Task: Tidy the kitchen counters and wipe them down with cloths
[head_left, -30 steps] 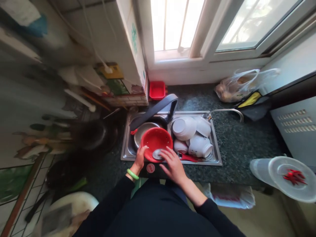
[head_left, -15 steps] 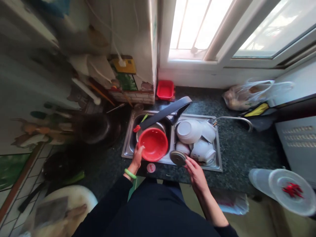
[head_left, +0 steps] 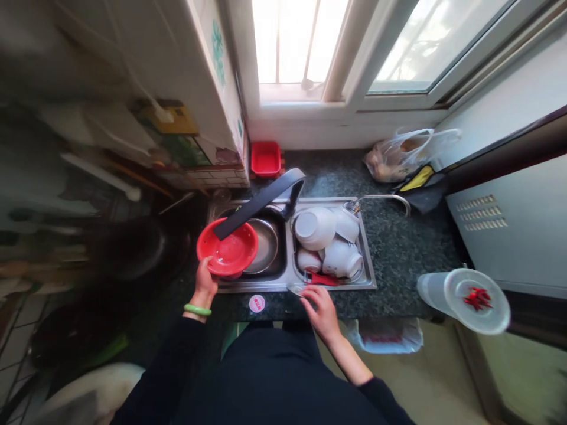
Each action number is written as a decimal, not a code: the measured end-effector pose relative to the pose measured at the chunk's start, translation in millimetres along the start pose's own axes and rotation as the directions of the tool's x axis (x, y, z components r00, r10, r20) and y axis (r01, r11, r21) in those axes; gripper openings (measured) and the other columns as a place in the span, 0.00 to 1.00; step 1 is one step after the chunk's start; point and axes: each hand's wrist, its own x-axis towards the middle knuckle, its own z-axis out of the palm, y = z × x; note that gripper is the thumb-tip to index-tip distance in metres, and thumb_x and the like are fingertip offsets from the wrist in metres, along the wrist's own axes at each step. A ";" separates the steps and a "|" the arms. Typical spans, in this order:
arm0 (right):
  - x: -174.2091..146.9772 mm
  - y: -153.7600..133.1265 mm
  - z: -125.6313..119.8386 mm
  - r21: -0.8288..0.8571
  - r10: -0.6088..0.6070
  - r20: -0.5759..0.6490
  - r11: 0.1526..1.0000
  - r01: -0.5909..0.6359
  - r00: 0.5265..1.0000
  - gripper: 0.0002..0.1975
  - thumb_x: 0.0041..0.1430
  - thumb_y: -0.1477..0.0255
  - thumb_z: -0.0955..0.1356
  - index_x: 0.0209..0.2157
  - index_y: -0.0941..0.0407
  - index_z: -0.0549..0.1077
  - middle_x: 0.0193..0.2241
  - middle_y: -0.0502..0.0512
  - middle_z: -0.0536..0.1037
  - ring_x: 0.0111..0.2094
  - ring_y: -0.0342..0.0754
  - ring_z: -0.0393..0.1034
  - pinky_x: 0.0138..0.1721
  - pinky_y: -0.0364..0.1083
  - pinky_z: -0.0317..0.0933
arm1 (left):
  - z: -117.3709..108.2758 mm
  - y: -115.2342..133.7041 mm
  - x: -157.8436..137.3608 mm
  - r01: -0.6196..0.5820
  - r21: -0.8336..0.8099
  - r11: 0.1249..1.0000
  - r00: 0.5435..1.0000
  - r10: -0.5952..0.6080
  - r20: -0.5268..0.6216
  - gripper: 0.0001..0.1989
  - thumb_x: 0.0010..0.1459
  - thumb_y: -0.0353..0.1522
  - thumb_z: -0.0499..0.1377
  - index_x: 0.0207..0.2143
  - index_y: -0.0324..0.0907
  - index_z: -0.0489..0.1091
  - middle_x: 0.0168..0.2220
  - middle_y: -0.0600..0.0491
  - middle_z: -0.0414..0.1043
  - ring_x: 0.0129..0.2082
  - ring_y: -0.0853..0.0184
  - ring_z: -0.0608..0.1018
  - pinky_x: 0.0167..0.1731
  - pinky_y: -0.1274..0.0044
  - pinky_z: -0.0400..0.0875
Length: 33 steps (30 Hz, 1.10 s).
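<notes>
My left hand [head_left: 206,283], with a green bangle at the wrist, grips the near rim of a red plastic basin [head_left: 237,257]. The basin is held over the left side of the sink [head_left: 290,251], below the end of the dark faucet [head_left: 254,209]. Behind it, a steel bowl [head_left: 264,248] sits in the left sink bowl. My right hand [head_left: 319,310] pinches a small round lid [head_left: 295,289], seen nearly edge-on at the sink's front rim. Just beyond those fingers are white bowls [head_left: 315,229] in a rack and a red object [head_left: 321,279] whose kind I cannot make out.
A red square tub [head_left: 266,159] stands by the wall corner. To the right lie a plastic bag [head_left: 394,159] and a thin curved metal tap [head_left: 390,198]. A clear container with red peppers [head_left: 477,298] on its lid stands at the counter's right. A wok [head_left: 128,245] is blurred at left.
The red basin has moved left within the sink, uncovering more of the steel bowl. The round lid has tilted from face-on to nearly edge-on and come toward the front rim. The view has shifted right.
</notes>
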 end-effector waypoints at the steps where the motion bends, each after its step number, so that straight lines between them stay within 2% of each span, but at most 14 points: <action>1: 20.7 -6.0 11.3 -0.041 -0.105 0.073 0.993 0.108 0.992 0.07 0.66 0.68 0.68 0.39 0.52 0.80 0.42 0.58 0.80 0.46 0.55 0.72 0.50 0.56 0.70 | 0.5 2.6 -1.5 0.002 -0.015 1.000 1.000 -0.002 -0.011 0.07 0.53 0.28 0.59 0.35 0.41 0.75 0.27 0.58 0.76 0.26 0.70 0.76 0.31 0.80 0.73; 4: 76.4 -19.3 39.2 -0.145 -0.274 0.287 0.935 0.325 0.918 0.05 0.63 0.75 0.70 0.38 0.54 0.80 0.41 0.59 0.80 0.44 0.55 0.70 0.45 0.53 0.70 | -1.2 7.5 -10.2 0.022 -0.065 0.998 0.998 -0.025 -0.053 0.10 0.54 0.27 0.58 0.38 0.41 0.76 0.28 0.57 0.78 0.27 0.70 0.78 0.32 0.80 0.74; 8: 110.0 -30.2 57.9 -0.163 -0.349 0.410 0.881 0.444 0.843 0.04 0.63 0.75 0.71 0.38 0.54 0.80 0.43 0.60 0.78 0.43 0.54 0.70 0.43 0.51 0.70 | -11.2 6.9 -26.2 0.071 -0.169 0.983 0.997 -0.070 0.009 0.14 0.58 0.29 0.56 0.45 0.40 0.76 0.33 0.53 0.81 0.33 0.66 0.81 0.36 0.76 0.78; 13: 62.8 -14.1 60.9 0.021 -0.464 0.551 0.839 0.544 0.694 0.08 0.68 0.72 0.67 0.42 0.52 0.79 0.43 0.58 0.78 0.41 0.52 0.72 0.40 0.49 0.69 | -23.8 -3.9 -36.5 0.120 -0.247 0.961 0.992 -0.125 -0.006 0.15 0.61 0.30 0.58 0.50 0.39 0.76 0.37 0.51 0.83 0.36 0.65 0.83 0.40 0.74 0.79; 17: 22.8 11.8 75.7 0.083 -0.505 0.577 0.818 0.569 0.642 0.13 0.71 0.69 0.63 0.45 0.51 0.80 0.43 0.58 0.79 0.40 0.53 0.73 0.39 0.49 0.69 | -30.6 -13.3 -36.0 0.121 -0.264 0.957 0.992 -0.127 -0.006 0.18 0.61 0.31 0.59 0.53 0.41 0.74 0.42 0.51 0.83 0.43 0.63 0.83 0.46 0.72 0.78; 20: 19.7 17.7 106.3 0.117 -0.546 0.601 0.782 0.612 0.584 0.14 0.72 0.69 0.63 0.45 0.51 0.81 0.44 0.57 0.80 0.40 0.53 0.72 0.40 0.49 0.69 | -33.3 -17.1 -35.5 0.127 -0.277 0.953 0.992 -0.121 0.036 0.18 0.64 0.33 0.57 0.53 0.39 0.74 0.43 0.49 0.83 0.45 0.61 0.82 0.48 0.70 0.78; 24: 24.9 10.7 136.4 0.142 -0.532 0.630 0.795 0.589 0.566 0.13 0.69 0.71 0.65 0.47 0.50 0.80 0.46 0.58 0.80 0.43 0.53 0.72 0.44 0.51 0.69 | -35.6 -17.5 -35.7 0.131 -0.269 0.954 0.991 -0.115 0.074 0.17 0.65 0.35 0.55 0.52 0.38 0.74 0.40 0.50 0.83 0.40 0.62 0.83 0.42 0.71 0.79; 26: 25.9 4.1 135.9 0.207 -0.510 0.633 0.836 0.508 0.582 0.14 0.65 0.70 0.68 0.51 0.50 0.79 0.50 0.59 0.79 0.48 0.56 0.72 0.49 0.55 0.69 | -38.5 -16.5 -35.4 0.127 -0.260 0.957 0.992 -0.116 0.057 0.16 0.65 0.34 0.56 0.52 0.39 0.74 0.39 0.51 0.83 0.38 0.63 0.83 0.40 0.73 0.79; 27: 27.5 -0.4 132.9 0.240 -0.478 0.615 0.871 0.428 0.627 0.16 0.63 0.69 0.70 0.52 0.50 0.78 0.53 0.61 0.77 0.51 0.58 0.71 0.52 0.57 0.69 | -40.5 -15.9 -35.2 0.125 -0.259 0.958 0.992 -0.115 0.055 0.17 0.65 0.34 0.56 0.52 0.39 0.73 0.39 0.51 0.83 0.38 0.63 0.83 0.39 0.73 0.79; 28: 30.9 -6.1 129.3 0.271 -0.413 0.583 0.911 0.312 0.700 0.18 0.62 0.66 0.71 0.54 0.50 0.77 0.56 0.62 0.76 0.54 0.59 0.70 0.54 0.59 0.68 | -42.6 -15.4 -35.2 0.128 -0.260 0.957 0.991 -0.117 0.059 0.17 0.64 0.34 0.56 0.53 0.39 0.73 0.40 0.50 0.83 0.38 0.63 0.83 0.40 0.72 0.79; 30: 44.3 -21.5 123.5 0.353 -0.156 0.506 0.935 -0.038 0.848 0.23 0.62 0.60 0.71 0.57 0.50 0.75 0.61 0.62 0.72 0.58 0.60 0.69 0.54 0.60 0.69 | -46.0 -14.6 -36.4 0.160 -0.266 0.950 0.986 -0.140 0.092 0.18 0.63 0.34 0.57 0.54 0.38 0.73 0.40 0.50 0.83 0.39 0.62 0.83 0.42 0.71 0.79; 31: 54.1 -30.7 122.5 0.414 0.000 0.495 0.879 -0.236 0.869 0.25 0.61 0.57 0.70 0.58 0.48 0.73 0.62 0.61 0.71 0.58 0.60 0.70 0.53 0.60 0.70 | -46.6 -14.7 -37.9 0.195 -0.267 0.944 0.979 -0.169 0.119 0.18 0.63 0.33 0.57 0.54 0.38 0.73 0.40 0.49 0.83 0.40 0.61 0.83 0.44 0.70 0.79; 32: 65.2 -40.1 122.8 0.477 0.124 0.529 0.775 -0.415 0.839 0.26 0.61 0.54 0.69 0.59 0.47 0.72 0.62 0.60 0.71 0.56 0.59 0.71 0.51 0.59 0.72 | -46.1 -15.1 -40.3 0.243 -0.261 0.934 0.966 -0.209 0.153 0.18 0.63 0.33 0.57 0.53 0.37 0.74 0.39 0.49 0.83 0.41 0.61 0.83 0.45 0.69 0.79; 33: 76.7 -49.1 124.5 0.521 0.196 0.599 0.641 -0.564 0.776 0.28 0.60 0.51 0.69 0.59 0.47 0.72 0.59 0.59 0.73 0.54 0.58 0.73 0.48 0.58 0.73 | -44.5 -15.9 -43.6 0.300 -0.246 0.922 0.946 -0.255 0.198 0.17 0.63 0.33 0.56 0.51 0.36 0.75 0.39 0.48 0.83 0.41 0.60 0.84 0.47 0.68 0.79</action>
